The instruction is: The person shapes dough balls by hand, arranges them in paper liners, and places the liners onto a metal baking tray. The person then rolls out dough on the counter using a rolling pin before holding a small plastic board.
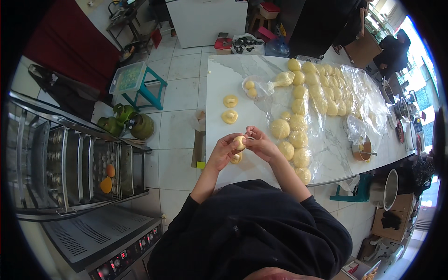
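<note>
Over the table's near left part, a small piece of pale yellow dough [239, 143] is held up between my two hands. My left hand [225, 150] closes its fingers round the dough's left side. From the right, my right hand [262, 146] pinches at its edge. Another dough piece [236, 158] lies on the table just below my hands, partly hidden. Beyond them sit two shaped dough pieces, one nearer [229, 116] and one farther [230, 101]. To the right, several round dough balls [298, 138] stand in rows, many under clear plastic sheeting [361, 91].
A tapered plastic bag of yellow filling [283, 79] lies farther back on the marble-patterned table [228, 70]. Right of the dough stands a bowl with a spoon [361, 150]. At left are a tray rack [84, 163], an oven [100, 235], green gas cylinders [123, 119] and a teal stool [149, 88].
</note>
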